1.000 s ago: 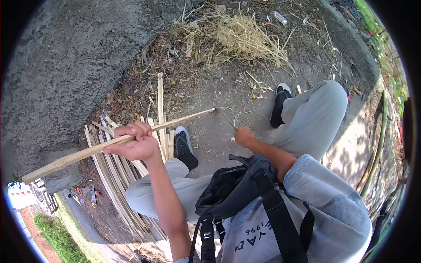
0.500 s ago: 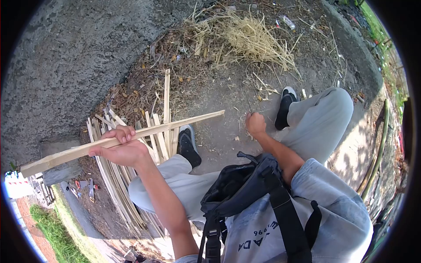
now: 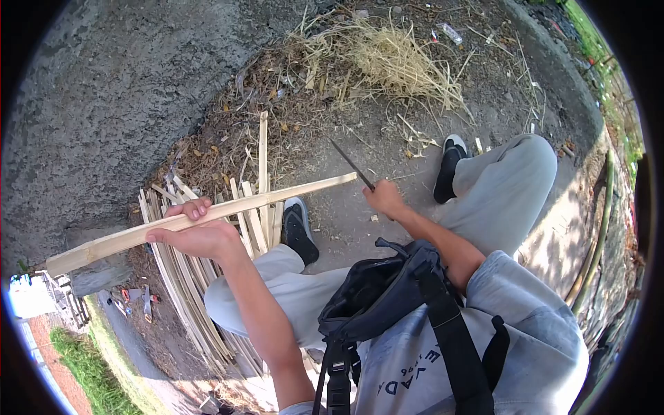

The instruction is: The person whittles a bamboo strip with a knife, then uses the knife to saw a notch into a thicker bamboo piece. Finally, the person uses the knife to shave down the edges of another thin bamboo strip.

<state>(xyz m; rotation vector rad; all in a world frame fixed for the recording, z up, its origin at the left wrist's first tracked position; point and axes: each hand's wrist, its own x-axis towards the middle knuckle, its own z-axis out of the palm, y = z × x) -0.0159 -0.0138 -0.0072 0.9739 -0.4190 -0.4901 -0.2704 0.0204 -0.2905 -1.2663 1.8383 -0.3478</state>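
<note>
A long pale wooden strip (image 3: 235, 206) lies across my left hand (image 3: 197, 232), whose fingers and thumb are wrapped round it near its wider end. My right hand (image 3: 384, 197) is closed on the handle of a knife (image 3: 351, 163) with a dark, narrow blade. The blade points up and to the left, close beside the strip's thin right tip. Below and behind my left hand is a pile of similar pale strips (image 3: 181, 283), with one strip (image 3: 263, 149) sticking out upward from it.
A heap of straw-like shavings (image 3: 398, 62) lies on the ground at the top. My shoes (image 3: 297, 232) stand either side of the bare dirt. A black bag (image 3: 377, 283) hangs at my waist. Tools (image 3: 147, 303) lie at lower left, bamboo poles (image 3: 596, 242) at right.
My right hand has moved left and slightly up, and the knife blade now shows clearly near the strip's tip. The strip and my left hand have shifted slightly right.
</note>
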